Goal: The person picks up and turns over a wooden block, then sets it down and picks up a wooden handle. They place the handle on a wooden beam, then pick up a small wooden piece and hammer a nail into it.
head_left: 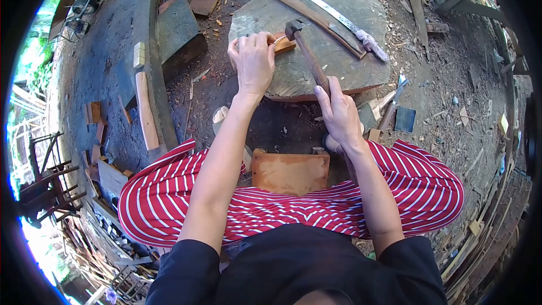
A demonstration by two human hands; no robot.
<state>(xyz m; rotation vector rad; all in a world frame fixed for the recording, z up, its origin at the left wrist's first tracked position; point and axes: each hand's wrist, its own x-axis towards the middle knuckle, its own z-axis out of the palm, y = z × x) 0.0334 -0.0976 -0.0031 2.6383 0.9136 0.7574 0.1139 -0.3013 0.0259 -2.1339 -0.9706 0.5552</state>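
My right hand (340,112) is wrapped round the wooden handle of a hammer (311,58), whose dark metal head lies over the right end of a small orange-brown wood block (284,46). The block rests near the left side of a round tree stump (339,77). On the block's left end is my left hand (254,61), fingers bent over and closed on it, fingertips partly hidden. Farther back on the stump lie a long blade (324,5) with a cloth-wrapped end and, beside it, a narrow wooden strip (316,21).
A low wooden stool (290,170) stands between my knees. Left of the stump are a thick grey plank (148,11), a pale wooden piece (146,112) and wood offcuts. A knife-like tool (393,103) and a dark flat piece (405,119) lie on the ground at right.
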